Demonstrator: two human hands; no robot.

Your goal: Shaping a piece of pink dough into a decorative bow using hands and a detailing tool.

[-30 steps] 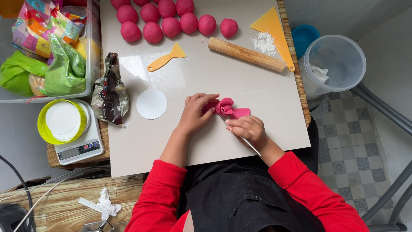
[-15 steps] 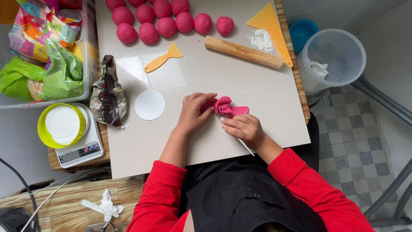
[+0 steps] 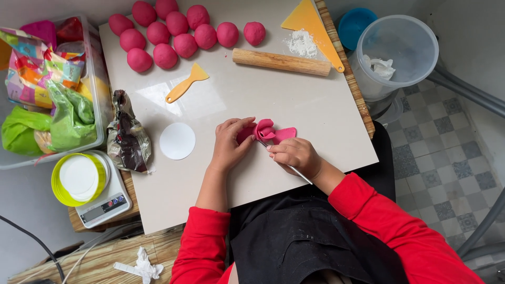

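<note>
Nearest item: right hand [image 3: 294,153], grip pinched on a thin metal tool [image 3: 297,172] whose tip met the pink dough piece [image 3: 268,131]. Left hand [image 3: 230,141], fingers curled over the left side of the same dough; whether that grip pinched or merely pressed could not be told. The dough piece, folded and partly flattened, lay on the pale desk [image 3: 294,105] between the two hands, near the front edge.

Just left of the hands: a white paper disc [image 3: 177,141], flat on the desk. Beside it, at the desk's left edge, a crumpled dark foil bag [image 3: 128,138]. Off that edge, a small kitchen scale [image 3: 102,202] carrying a yellow-rimmed lid [image 3: 79,179].

Mid-desk: an orange plastic scraper [image 3: 186,83]. Beyond it, a wooden rolling pin [image 3: 281,62], lying crosswise.

Far edge: a cluster of pink dough balls [image 3: 176,31], and a yellow wedge scraper [image 3: 313,26] with a small heap of white flour [image 3: 303,43] on it.
</note>
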